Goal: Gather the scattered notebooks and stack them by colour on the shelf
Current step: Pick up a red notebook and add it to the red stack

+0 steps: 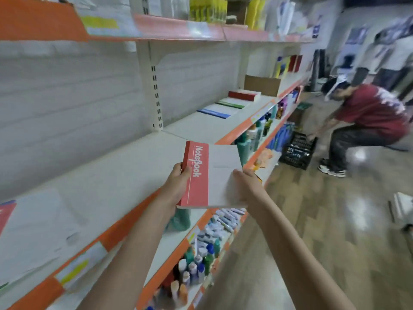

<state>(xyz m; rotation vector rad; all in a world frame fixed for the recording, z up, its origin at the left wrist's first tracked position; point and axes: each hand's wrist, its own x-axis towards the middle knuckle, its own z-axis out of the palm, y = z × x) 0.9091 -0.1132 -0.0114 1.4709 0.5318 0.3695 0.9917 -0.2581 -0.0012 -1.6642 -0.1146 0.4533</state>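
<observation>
So both hands are on one red-and-white paperback notebook [209, 175] with "Notebook" printed down its red spine strip, held flat just over the front edge of the long white metal shelf with the orange lip [111, 175]. The left hand [176, 186] curls its fingers around the red spine side, thumb on top, and the right hand [243, 184] clamps the white side near the bottom corner. Two hands probably because it's being carried level, ready to slide onto a pile.

Further along that same shelf from the held notebook there are three low piles: a blue-edged stack [215, 111], then a green-edged stack [232, 103], then a red-edged stack [244, 95] furthest off. Looks like the colour sorting is already set up, so my guess is this one belongs on the red pile, which is well apart from it.

Back the other way, at the near end of the shelf, another notebook with a red corner [6, 213] lies flat, apparently not gathered yet.
</observation>
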